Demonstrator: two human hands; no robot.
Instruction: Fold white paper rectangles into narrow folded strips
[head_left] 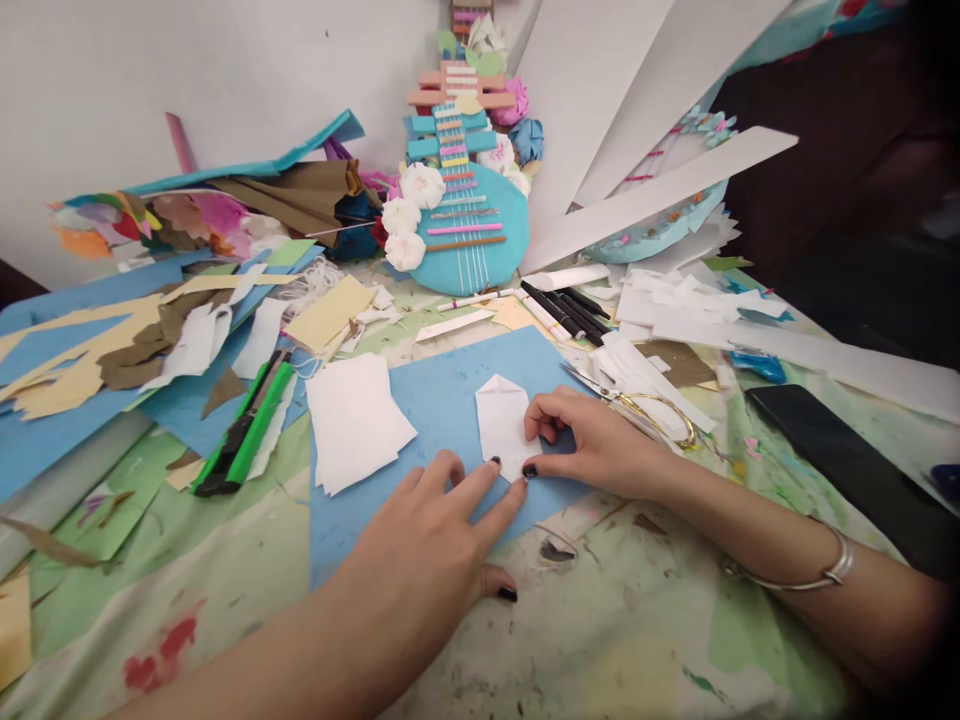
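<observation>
A small white piece of paper (501,415) lies on a blue sheet (450,370), its top folded to a blunt point. My left hand (442,520) rests at its lower edge, fingers stretched out and fingertips pressing the paper. My right hand (592,440) is at the paper's right side, with fingers curled and the thumb at the lower right corner, gripping that edge. To the left lies a stack of white paper pieces (356,420). Gold-handled scissors (652,410) lie just beyond my right hand, partly hidden by it.
A green utility knife (247,425) lies left of the stack. Black markers (566,310) and white scraps (667,300) lie behind. A phone (847,470) is at the right. A turquoise paper instrument with flowers (472,230) leans on the wall; coloured scraps (135,340) fill the left.
</observation>
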